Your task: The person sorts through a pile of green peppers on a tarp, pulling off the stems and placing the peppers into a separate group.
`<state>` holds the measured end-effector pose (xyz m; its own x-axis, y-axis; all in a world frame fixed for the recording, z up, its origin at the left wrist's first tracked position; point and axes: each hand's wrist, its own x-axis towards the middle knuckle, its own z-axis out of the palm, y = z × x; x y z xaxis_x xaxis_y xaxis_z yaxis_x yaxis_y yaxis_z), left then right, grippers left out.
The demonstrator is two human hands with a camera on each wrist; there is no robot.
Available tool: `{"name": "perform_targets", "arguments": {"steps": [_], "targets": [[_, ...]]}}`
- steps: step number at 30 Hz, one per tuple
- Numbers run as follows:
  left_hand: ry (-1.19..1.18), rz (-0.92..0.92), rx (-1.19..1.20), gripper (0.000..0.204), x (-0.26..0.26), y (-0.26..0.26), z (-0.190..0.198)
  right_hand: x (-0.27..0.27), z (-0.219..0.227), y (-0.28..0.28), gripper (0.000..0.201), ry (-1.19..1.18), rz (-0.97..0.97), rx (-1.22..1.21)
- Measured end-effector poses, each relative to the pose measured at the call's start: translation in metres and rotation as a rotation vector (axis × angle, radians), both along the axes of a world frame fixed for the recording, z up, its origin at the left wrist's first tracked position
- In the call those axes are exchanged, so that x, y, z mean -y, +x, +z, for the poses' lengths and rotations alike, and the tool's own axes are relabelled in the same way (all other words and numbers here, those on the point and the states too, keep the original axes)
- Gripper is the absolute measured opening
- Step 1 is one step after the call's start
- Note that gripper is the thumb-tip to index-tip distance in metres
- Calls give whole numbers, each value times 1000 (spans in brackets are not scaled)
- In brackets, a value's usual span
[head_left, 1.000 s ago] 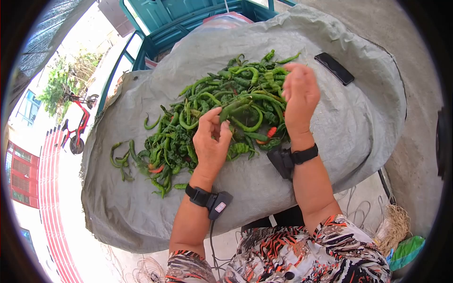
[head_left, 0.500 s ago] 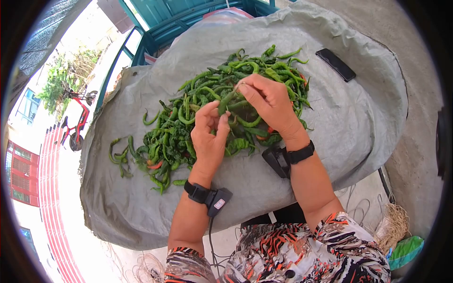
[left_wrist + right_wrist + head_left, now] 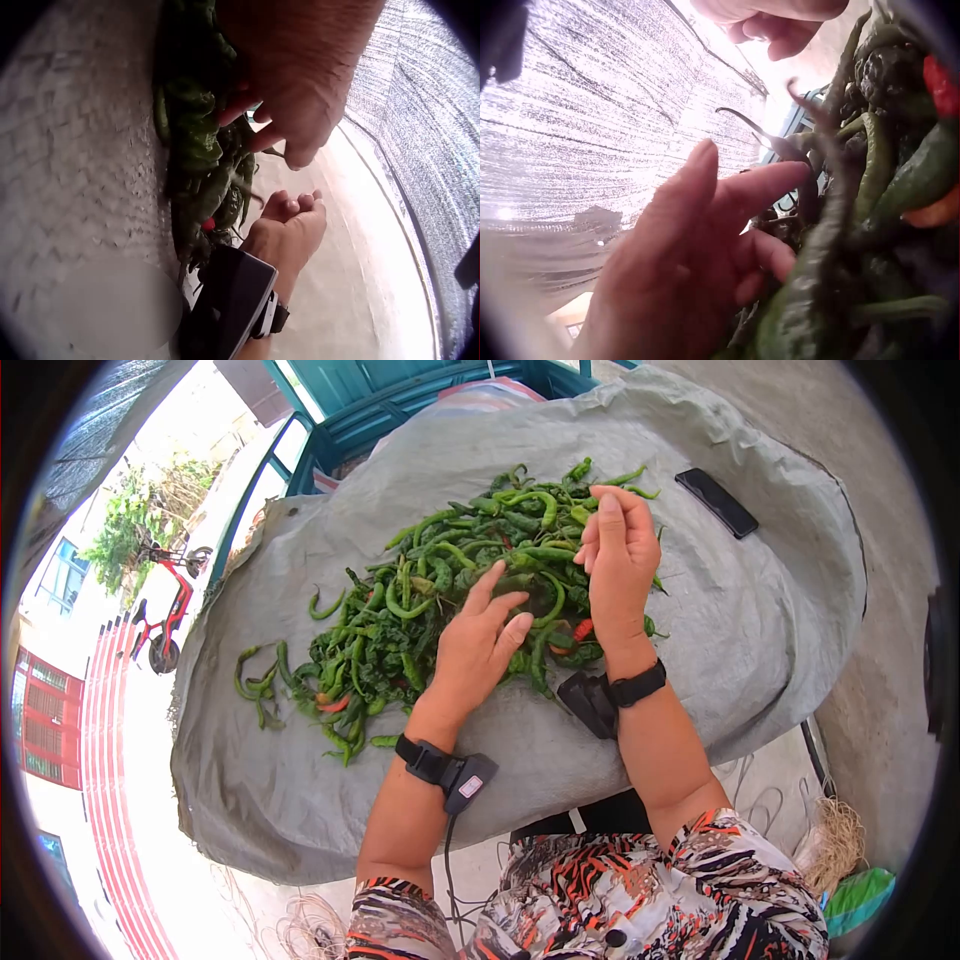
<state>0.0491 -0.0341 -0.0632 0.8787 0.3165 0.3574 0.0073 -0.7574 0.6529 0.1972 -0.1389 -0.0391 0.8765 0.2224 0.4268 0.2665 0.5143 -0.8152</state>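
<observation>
Chili peppers heap a grey tarp; left hand over them, fingers spread; right hand raised, fingers bent, pinch unclear.

- Two bare hands are seen.
- Curved green peppers are heaped beyond counting.
- One black rectangular phone is laid out.
- Two black box-shaped wrist cameras are worn.

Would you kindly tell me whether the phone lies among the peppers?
No, the phone lies on the grey sheet, apart from the peppers.
</observation>
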Motion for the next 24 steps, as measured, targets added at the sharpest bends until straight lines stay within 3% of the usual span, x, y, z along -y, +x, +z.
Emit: {"name": "perform_targets", "arguments": {"steps": [2, 4, 9, 12, 15, 17, 21, 24], "targets": [[86, 13, -47, 35, 0, 3, -3, 1, -1, 3, 17, -12, -14, -13], [210, 25, -64, 30, -1, 5, -5, -4, -8, 7, 15, -206, -63, 195], [-63, -4, 250, 19, 4, -2, 1, -1, 3, -4, 19, -759, -28, 491], [-96, 39, 407, 14, 9, -4, 4, -3, -5, -2, 20, -832, -49, 602], [-235, 20, 464, 14, 10, -7, 0, -7, -12, 0, 17, -804, -87, 739], [-406, -40, 490, 23, 10, -5, -8, -8, -11, -3, 12, -676, -62, 643], [-525, -44, 442, 42, 15, -7, -2, -5, 3, -5, 8, -386, -102, 517], [-488, -27, 305, 45, 11, -13, 1, -4, 6, -11, 10, 100, 152, 70]]}}
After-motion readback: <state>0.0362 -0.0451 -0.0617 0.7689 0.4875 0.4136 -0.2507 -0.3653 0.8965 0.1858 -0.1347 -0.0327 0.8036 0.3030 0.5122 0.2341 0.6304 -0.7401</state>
